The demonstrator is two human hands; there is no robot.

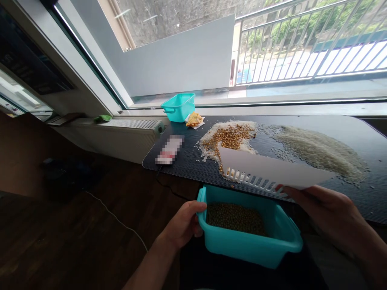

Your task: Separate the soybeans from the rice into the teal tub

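Observation:
My left hand [184,224] grips the left rim of a teal plastic tub [248,245] held just below the table's front edge; the tub holds a layer of brownish-green beans [236,218]. My right hand [326,211] holds a white slotted scoop [266,171] that rests on the black table [347,125] at its front edge, above the tub. Beyond the scoop lies a pile of yellow-brown beans mixed with rice [228,137]. A separate pile of white rice [317,149] spreads to the right.
A second teal tub [179,106] stands at the table's back left, with a yellow snack packet [194,119] beside it. A blurred small box [169,150] lies near the left edge. A radiator [121,135] and a floor cable [117,219] are at left.

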